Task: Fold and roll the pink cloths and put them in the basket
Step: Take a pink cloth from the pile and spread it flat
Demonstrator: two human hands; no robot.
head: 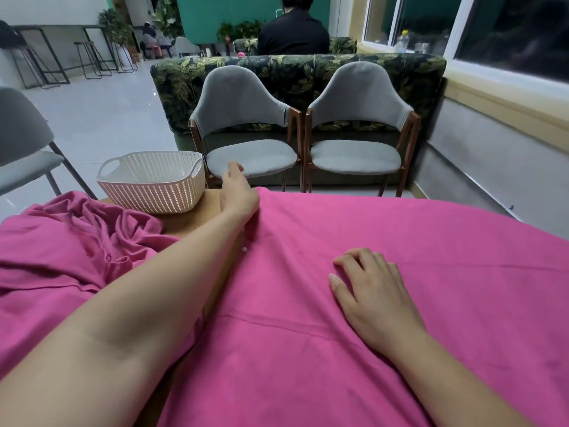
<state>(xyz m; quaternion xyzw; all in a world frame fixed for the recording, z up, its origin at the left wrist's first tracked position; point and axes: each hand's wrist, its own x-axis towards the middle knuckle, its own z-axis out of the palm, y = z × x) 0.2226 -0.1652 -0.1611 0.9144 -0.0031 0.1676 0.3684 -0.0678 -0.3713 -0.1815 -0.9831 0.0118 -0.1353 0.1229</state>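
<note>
A large pink cloth (354, 303) lies spread flat over most of the desk (191, 218), with a few soft wrinkles and one straight crease line across it. The right hand (372, 294) rests palm down on the middle of this cloth; its fingers (348, 261) are relaxed and a little apart and grip nothing. The left hand (238, 194) reaches to the far left corner of the same cloth, touching its edge. One finger points forward, the others are hidden behind the back of the hand, so I cannot tell if it holds the edge.

A second pink cloth (61, 248) lies crumpled on the left side of the desk. Behind it, a white slotted basket (151, 181) stands on the far left corner, just beside the left hand. Beyond the desk stand two grey chairs (246, 124), side by side, before a leaf-patterned sofa (295, 75).
</note>
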